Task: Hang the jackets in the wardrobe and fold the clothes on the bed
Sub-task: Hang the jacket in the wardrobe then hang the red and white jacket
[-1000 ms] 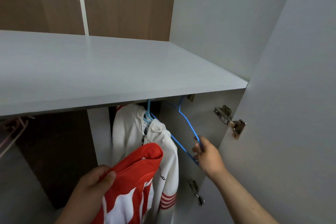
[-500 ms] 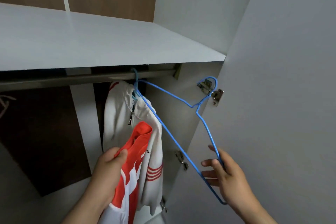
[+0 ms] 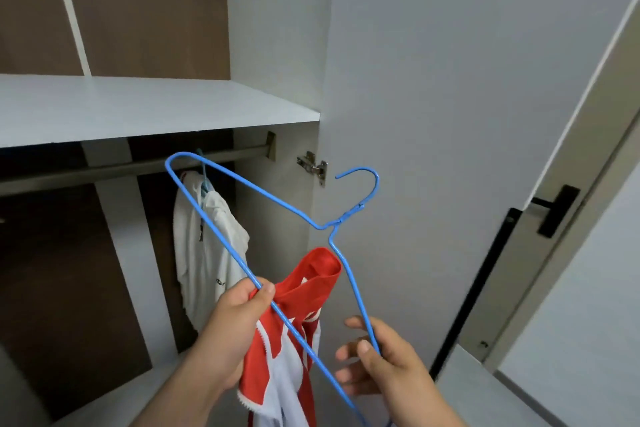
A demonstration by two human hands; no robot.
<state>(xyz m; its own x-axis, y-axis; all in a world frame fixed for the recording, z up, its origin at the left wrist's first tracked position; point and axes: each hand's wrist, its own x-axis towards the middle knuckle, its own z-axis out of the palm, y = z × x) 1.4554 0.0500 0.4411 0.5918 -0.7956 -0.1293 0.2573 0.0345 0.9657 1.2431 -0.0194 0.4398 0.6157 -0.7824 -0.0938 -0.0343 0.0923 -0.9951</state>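
Note:
My left hand [image 3: 235, 326] grips a red and white jacket [image 3: 294, 333] near its collar, in front of the open wardrobe. My right hand [image 3: 377, 364] pinches one arm of a blue wire hanger [image 3: 242, 184], which is off the rail and tilted, its hook [image 3: 363, 180] pointing right. The hanger's long bar crosses over the jacket and my left thumb. A white jacket [image 3: 207, 246] hangs from the metal rail [image 3: 138, 166] on another blue hanger.
A grey shelf [image 3: 138, 107] runs above the rail. The open wardrobe door [image 3: 450, 114] stands close on the right, with a hinge [image 3: 313, 166] on its inner edge. A room door with a black handle [image 3: 557, 211] is farther right.
The blue hanger came off the rail and moved down and towards me. My hands drew together, so the hanger now crosses the red jacket. The view shifted right.

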